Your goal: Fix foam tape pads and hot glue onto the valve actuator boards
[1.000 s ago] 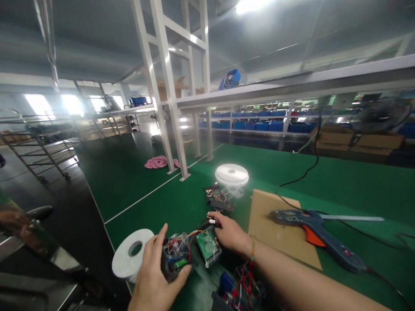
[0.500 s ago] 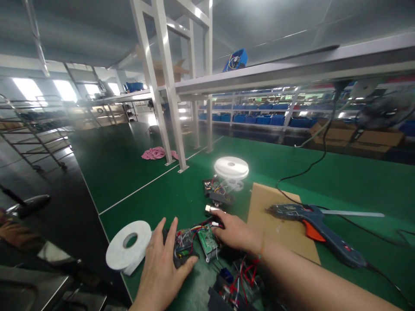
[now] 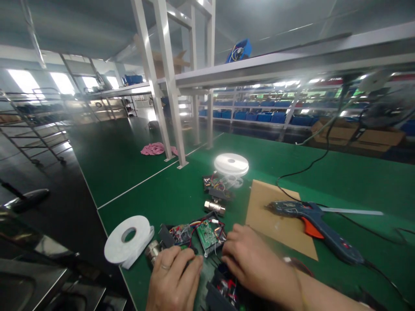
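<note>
Left hand: the left hand (image 3: 175,280) lies knuckles up at the near edge, fingers curled over the front of the wired assembly (image 3: 191,236); whether it actually grips, I cannot tell.
Right hand: the right hand (image 3: 251,263) is palm down, fingertips touching the green circuit board (image 3: 208,236) (grasp hidden).
Assembly: on the green mat (image 3: 340,181), red wires looping over it.
Nearby: white tape roll (image 3: 129,239) just left, metal cylinder (image 3: 214,207) behind, blue glue gun (image 3: 316,226) on cardboard (image 3: 275,224) to the right.
Writing: none legible.
</note>
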Demonstrator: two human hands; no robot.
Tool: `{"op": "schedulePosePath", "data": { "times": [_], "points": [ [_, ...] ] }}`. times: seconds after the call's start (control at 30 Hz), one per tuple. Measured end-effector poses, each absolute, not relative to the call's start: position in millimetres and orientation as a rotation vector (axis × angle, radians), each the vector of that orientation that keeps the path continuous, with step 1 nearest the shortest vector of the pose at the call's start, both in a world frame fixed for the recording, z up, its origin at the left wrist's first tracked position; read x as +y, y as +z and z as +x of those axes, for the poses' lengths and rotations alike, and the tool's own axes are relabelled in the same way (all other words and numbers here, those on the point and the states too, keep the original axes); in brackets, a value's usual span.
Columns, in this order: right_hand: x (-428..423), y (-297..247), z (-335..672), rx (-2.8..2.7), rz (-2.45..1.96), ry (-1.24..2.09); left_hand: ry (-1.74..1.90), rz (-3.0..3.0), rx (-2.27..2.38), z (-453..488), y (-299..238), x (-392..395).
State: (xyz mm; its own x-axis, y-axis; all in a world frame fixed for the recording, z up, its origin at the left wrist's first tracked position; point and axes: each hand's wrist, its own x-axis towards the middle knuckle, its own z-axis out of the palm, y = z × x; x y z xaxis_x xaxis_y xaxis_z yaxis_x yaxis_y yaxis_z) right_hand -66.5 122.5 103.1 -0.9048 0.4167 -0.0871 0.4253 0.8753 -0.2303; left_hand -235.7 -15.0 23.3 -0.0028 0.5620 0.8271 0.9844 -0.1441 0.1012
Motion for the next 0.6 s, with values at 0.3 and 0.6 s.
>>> {"op": "schedulePosePath", "data": {
  "times": [0.3, 0.6],
  "points": [
    [124, 101, -83, 2.864, 0.850, -0.555, -0.932, -1.746, -1.667, -234, 28, -8],
    [138, 92, -92, 2.760, 0.977, -1.351, -1.129, -1.816, -1.725, -224, 46, 10]
  ]
}}
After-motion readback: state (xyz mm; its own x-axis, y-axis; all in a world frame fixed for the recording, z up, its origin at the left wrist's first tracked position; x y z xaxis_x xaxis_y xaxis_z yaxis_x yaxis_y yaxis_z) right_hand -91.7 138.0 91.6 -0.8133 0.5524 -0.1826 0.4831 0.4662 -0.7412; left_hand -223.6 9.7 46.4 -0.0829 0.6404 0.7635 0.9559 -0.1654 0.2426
